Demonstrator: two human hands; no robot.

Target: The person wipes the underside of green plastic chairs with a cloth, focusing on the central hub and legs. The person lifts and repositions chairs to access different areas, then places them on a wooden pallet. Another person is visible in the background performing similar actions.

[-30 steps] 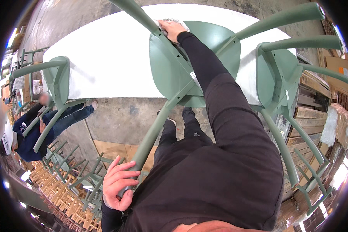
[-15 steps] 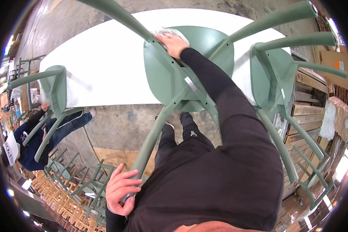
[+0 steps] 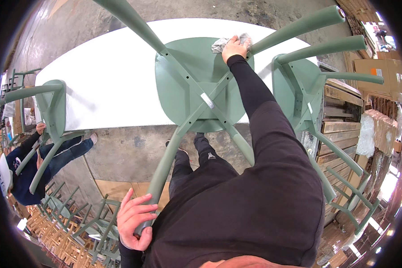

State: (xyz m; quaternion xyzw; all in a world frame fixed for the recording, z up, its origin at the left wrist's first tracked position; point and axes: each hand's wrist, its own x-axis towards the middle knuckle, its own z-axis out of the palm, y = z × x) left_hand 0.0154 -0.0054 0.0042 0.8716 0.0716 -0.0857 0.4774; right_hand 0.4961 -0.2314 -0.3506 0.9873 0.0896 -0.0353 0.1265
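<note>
A green stool [image 3: 178, 64] lies upside down on the white tabletop [image 3: 111, 62], its splayed legs pointing up and outward from crossed braces. My right hand [image 3: 235, 48] presses a crumpled whitish cloth [image 3: 219, 45] against the seat's underside, at the far right edge beside the base of a leg. Close to my body, my left hand [image 3: 135, 219] holds the foot end of the near left leg [image 3: 160, 178], thumb on one side and fingers over the other. A small white label [image 3: 207, 100] sits where the braces cross.
Similar upturned green stools stand on the table at right [image 3: 295, 89] and left [image 3: 53, 107]. Another person [image 3: 29, 165] is at the far left stool. Stacked wooden planks [image 3: 341, 129] and cardboard boxes [image 3: 375, 71] are on the right, more stool frames [image 3: 71, 223] at lower left.
My right hand has slid the cloth rightward across the seat's far part, from the far left leg to the far right one. My left hand keeps its hold on the leg.
</note>
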